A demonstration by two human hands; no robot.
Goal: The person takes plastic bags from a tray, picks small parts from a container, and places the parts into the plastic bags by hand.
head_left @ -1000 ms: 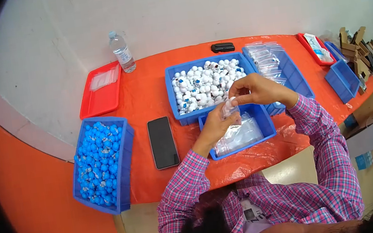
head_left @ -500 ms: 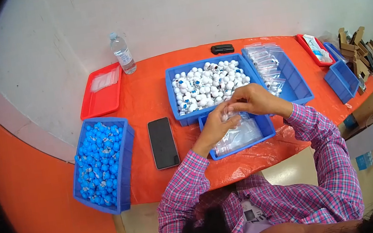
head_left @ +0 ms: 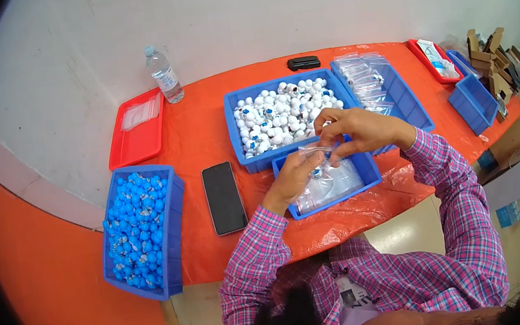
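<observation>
Tabletop (head_left: 198, 124): orange-covered; a fair place to work low and near its edge, short of full reach.
White-ball tray (head_left: 233, 126): just beyond the hands; knuckles would do best to clear its near rim.
Filled-bag tray (head_left: 408, 105): far right of the white balls, packed bags lying along its left side.
Blue-ball tray (head_left: 175, 241): left side, well apart from the hands.
Small blue tray (head_left: 338, 200): near side, under the hands; a sensible catch for anything dropped, so work directly above it.
Left hand (head_left: 290, 178): pinching the clear bag's left side; a light, steady hold should do.
Right hand (head_left: 365, 128): fingertips narrow on the bag's right side; small, even movements would spare the film.
Clear bag (head_left: 307, 150): between both hands, above the small tray; thin film likely creases, so slight tension helps.
Small contents (head_left: 316, 172): white and blue, low in the bag; best kept below the pinch, exact count hidden.
</observation>
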